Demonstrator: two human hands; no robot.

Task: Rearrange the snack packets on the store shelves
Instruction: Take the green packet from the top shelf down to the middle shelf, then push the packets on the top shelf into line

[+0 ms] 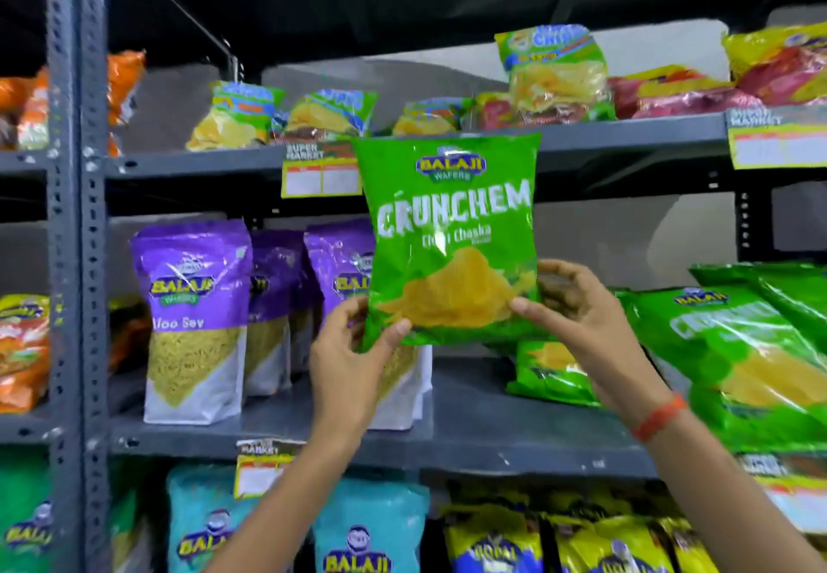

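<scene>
Holding a green Crunchem packet (pixel 452 236) upright in front of the middle shelf (pixel 470 433), the person grips its lower corners: the left hand (pixel 353 348) pinches the bottom-left corner between thumb and fingers, and the right hand (pixel 573 308) is curled closed around the bottom-right edge. The packet is clear of the shelf, between the purple Aloo Sev pouches (pixel 197 322) and the lying green Crunchem packets (pixel 734 348) to the right. Judged step: carrying one packet for placement. The next move likely calls for lowering it onto the bare shelf space beside its matching green stock, face outward, without toppling the purple pouches.
</scene>
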